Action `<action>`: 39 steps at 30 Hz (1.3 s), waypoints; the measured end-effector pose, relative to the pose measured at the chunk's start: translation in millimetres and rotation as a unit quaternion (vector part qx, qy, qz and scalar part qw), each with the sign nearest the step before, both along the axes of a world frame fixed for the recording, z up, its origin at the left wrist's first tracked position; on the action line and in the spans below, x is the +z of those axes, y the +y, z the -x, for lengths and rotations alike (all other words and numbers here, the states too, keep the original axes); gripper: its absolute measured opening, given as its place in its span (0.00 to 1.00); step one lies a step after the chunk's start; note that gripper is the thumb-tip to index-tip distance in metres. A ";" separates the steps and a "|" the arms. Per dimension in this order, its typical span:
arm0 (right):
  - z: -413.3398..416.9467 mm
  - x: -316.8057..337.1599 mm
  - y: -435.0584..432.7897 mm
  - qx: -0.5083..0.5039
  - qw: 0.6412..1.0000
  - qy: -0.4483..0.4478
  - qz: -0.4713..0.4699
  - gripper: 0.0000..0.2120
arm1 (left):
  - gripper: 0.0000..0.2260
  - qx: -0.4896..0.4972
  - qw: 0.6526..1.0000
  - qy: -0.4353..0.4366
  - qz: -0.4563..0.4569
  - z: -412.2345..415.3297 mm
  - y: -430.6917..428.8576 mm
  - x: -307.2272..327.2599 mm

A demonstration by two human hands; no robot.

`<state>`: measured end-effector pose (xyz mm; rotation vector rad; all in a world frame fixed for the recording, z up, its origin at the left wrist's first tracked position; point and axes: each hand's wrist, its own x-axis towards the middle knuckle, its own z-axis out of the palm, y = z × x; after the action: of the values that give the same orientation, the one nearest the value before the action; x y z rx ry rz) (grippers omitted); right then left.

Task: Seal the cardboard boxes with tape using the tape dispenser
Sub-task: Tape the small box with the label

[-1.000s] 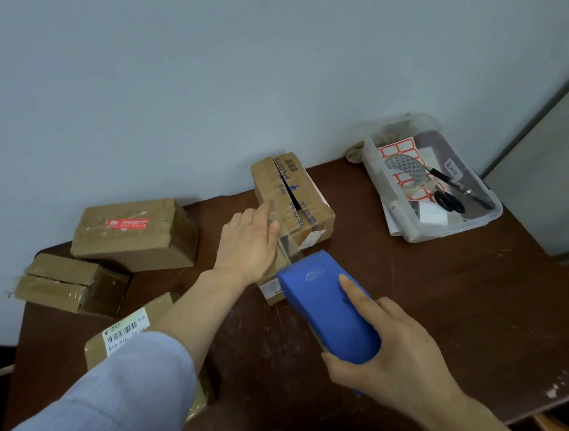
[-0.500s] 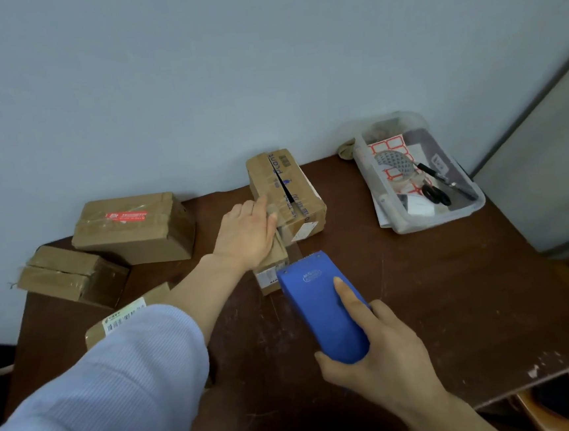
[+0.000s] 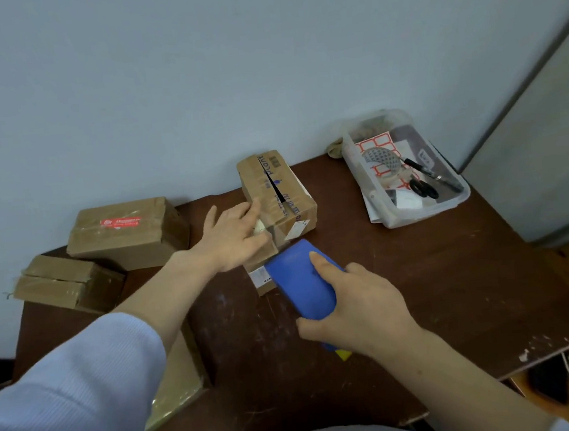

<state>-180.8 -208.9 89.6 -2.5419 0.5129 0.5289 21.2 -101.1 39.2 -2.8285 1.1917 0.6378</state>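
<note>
Shift over the last second: tape dispenser (image 3: pixel 302 282) carried forward over tabletop (image 3: pixel 419 272), from just short of small labelled box (image 3: pixel 260 280) to nose over that box's near end; contact likely, not confirmable from head view. Held in right hand (image 3: pixel 356 308), fingers wrapped round blue body, forefinger laid straight along top. Left hand (image 3: pixel 236 233) flat on small labelled box, fingers straight, now spread wider, thumb swung outward, fingertips reaching lower edge of printed box (image 3: pixel 273 185) behind. Printed box: top seam gaping, dark slit along its length, untaped; resting on small box or merely against it, not determinable. Tape strip itself not visible. Reading for task: approach complete, start of a taping pass probably next, left hand serving as brace; no fresh tape judged laid on this pair yet. Elsewhere: taped box with red sticker (image 3: pixel 122 229) and flatter taped box (image 3: pixel 62 283) at left rear; further box (image 3: pixel 183 372) under left forearm; clear bin (image 3: pixel 454 200) at right rear, scissors (image 3: pixel 421 188) inside.
</note>
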 end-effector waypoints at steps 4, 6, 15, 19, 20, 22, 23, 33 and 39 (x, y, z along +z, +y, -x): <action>-17.7 22.5 0.4 0.019 0.999 0.022 0.042 0.43 | 0.32 -0.009 0.997 -0.047 0.067 12.8 7.4 -14.8; -27.2 30.9 1.9 0.021 0.998 0.022 0.061 0.36 | 0.31 -0.002 0.995 -0.042 0.090 14.9 7.6 -17.5; -39.3 -6.6 12.7 0.025 0.991 0.131 0.030 0.34 | 0.40 0.032 0.996 0.034 0.080 5.5 14.6 -10.9; -45.9 -0.1 -11.2 0.002 0.995 0.093 0.047 0.36 | 0.57 -0.001 1.000 0.017 0.005 2.1 13.1 -7.1; -49.2 2.9 -15.3 0.001 0.995 0.081 0.053 0.34 | 0.57 0.002 1.000 -0.009 0.005 5.4 9.5 -9.3; -54.0 3.5 -21.1 -0.005 0.996 0.068 0.055 0.34 | 0.56 0.024 0.999 -0.027 0.012 10.0 2.1 -8.8; -54.5 2.7 -23.4 -0.017 0.997 0.062 0.047 0.35 | 0.55 0.034 0.999 -0.023 0.015 10.7 -0.6 -9.5; -47.0 -11.7 -22.6 -0.030 0.999 0.039 -0.004 0.37 | 0.53 0.066 0.992 0.068 0.082 6.1 1.5 -9.7; -47.3 -15.5 -21.4 -0.021 0.999 0.036 0.006 0.39 | 0.50 0.054 0.995 -0.002 0.088 8.4 2.9 -5.7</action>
<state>-133.6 -230.3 74.1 -2.5236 0.5969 0.6063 12.8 -98.2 33.5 -3.0562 1.1562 0.5567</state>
